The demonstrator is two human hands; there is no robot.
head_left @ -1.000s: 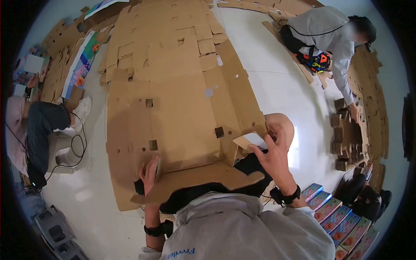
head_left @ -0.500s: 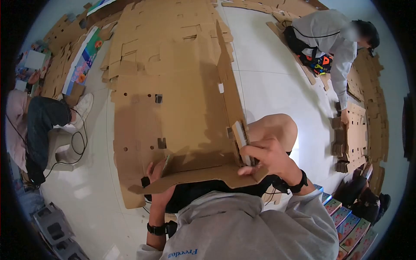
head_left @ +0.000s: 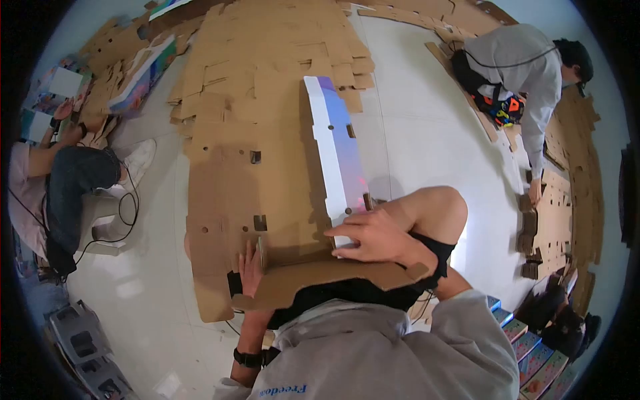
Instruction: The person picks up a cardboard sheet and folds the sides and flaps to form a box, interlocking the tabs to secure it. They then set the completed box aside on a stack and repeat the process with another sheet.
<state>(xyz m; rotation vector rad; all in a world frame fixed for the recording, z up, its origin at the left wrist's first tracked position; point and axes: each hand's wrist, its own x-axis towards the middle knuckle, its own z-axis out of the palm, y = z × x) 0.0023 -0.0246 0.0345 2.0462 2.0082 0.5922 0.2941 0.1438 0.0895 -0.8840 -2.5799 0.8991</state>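
A large sheet of brown cardboard, part-folded into a box [head_left: 283,160], lies in front of me with its near wall [head_left: 327,275] raised towards my lap. Its right side wall [head_left: 338,160] is folded over, showing a white strip and a blue-purple printed face. My right hand [head_left: 377,239] grips the near end of that wall, fingers curled over the white strip. At the near left corner, my left hand [head_left: 249,270] has its fingers stretched out against a small upright flap [head_left: 261,255]. Part of its palm is hidden by the near wall.
Flat cardboard sheets [head_left: 267,40] are layered beyond the box. On the right, a person [head_left: 513,60] bends over a cardboard stack [head_left: 553,220]. Another person's leg [head_left: 83,177] is at the left. Printed boxes [head_left: 533,353] stand at lower right, grey plastic stools [head_left: 83,340] at lower left.
The right side wall has folded over, so its white and purple printed side now shows. My right hand has moved left and flattened onto it. My left hand stays at the left corner.
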